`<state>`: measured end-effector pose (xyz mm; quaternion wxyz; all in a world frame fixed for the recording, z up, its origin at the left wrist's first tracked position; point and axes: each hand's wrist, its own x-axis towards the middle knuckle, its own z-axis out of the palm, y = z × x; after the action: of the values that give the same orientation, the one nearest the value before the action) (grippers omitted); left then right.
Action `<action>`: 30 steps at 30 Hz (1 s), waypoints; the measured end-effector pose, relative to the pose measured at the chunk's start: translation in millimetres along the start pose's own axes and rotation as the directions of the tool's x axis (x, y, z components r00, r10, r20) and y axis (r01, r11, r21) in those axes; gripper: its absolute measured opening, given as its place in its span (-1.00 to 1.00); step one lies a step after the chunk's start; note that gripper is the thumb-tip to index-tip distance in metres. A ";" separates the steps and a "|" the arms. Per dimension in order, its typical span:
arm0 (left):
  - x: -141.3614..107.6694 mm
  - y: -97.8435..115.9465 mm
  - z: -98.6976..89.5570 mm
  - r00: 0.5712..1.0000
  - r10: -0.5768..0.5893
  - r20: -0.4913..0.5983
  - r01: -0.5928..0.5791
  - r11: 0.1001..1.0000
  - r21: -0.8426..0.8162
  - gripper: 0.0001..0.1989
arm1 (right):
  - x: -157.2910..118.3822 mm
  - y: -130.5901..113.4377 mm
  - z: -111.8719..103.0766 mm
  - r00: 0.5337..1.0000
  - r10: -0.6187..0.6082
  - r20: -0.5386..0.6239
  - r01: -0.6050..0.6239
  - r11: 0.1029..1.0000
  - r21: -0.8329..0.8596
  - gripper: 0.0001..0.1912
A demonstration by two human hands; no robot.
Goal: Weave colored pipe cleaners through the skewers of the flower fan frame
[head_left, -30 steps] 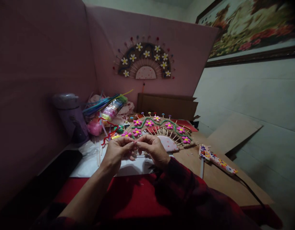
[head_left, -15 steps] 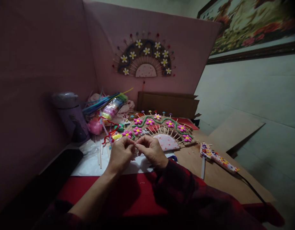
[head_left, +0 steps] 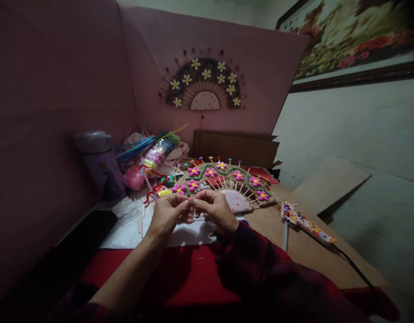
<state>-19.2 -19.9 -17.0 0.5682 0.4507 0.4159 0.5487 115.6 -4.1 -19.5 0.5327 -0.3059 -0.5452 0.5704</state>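
My left hand (head_left: pixel 169 213) and my right hand (head_left: pixel 215 211) meet over the near edge of the work area, thumbs and fingertips pinched together. Whatever lies between the fingertips is too small and hidden to name. Just beyond them rests a craft fan (head_left: pixel 239 175) of twine and thin sticks, with pink clay flowers, a wavy green strip and a dotted white half-circle base. My right hand covers part of its lower left. A white sheet (head_left: pixel 126 233) lies under my hands, over a red cloth (head_left: pixel 180 278).
A flowered glue gun (head_left: pixel 306 222) with a black cord lies at right on brown board (head_left: pixel 328 264). At left are a purple flask (head_left: pixel 104 166), a black slab (head_left: pixel 89 233) and bagged coloured clay (head_left: pixel 156 152). A finished-looking fan (head_left: pixel 207 83) hangs on the pink panel.
My fingers have shifted slightly while staying pinched together, and the left fingers have turned a little. The fan and the other things stay in place.
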 end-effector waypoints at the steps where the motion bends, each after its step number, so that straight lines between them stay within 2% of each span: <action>1: -0.5 0.6 0.1 1.000 0.005 0.004 -0.005 1.000 0.000 -0.69 | 0.2 -0.1 -0.5 1.000 0.004 0.002 -0.004 1.000 0.004 -0.81; 10: -1.3 11.9 -1.6 0.995 -0.067 0.074 0.069 0.998 -0.016 -0.75 | 2.9 -5.7 -4.7 0.990 0.130 0.048 -0.136 0.973 0.188 -0.79; 16: 0.9 12.7 -6.6 0.989 -0.113 0.100 0.115 0.993 -0.019 -0.74 | 3.7 -6.1 -5.6 0.986 0.137 0.093 -0.152 0.973 0.176 -0.79; 20: 3.0 10.1 -8.4 0.989 -0.110 0.098 0.109 0.994 0.010 -0.74 | 4.2 -0.9 -8.0 0.988 0.102 0.114 -0.116 0.986 0.117 -0.79; 25: 3.3 8.0 -5.6 0.996 -0.039 0.075 0.036 0.999 0.036 -0.76 | 2.5 3.9 -5.5 0.996 0.018 0.093 -0.022 0.999 0.034 -0.79; 30: 0.8 5.4 2.6 1.000 0.018 0.011 -0.019 0.996 0.085 -0.77 | -1.1 8.9 1.5 0.998 -0.057 -0.015 0.055 0.995 -0.080 -0.83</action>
<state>-18.1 -19.3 -11.1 0.5453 0.4812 0.4320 0.5334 112.0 -4.2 -27.9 0.5407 -0.3166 -0.5712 0.5302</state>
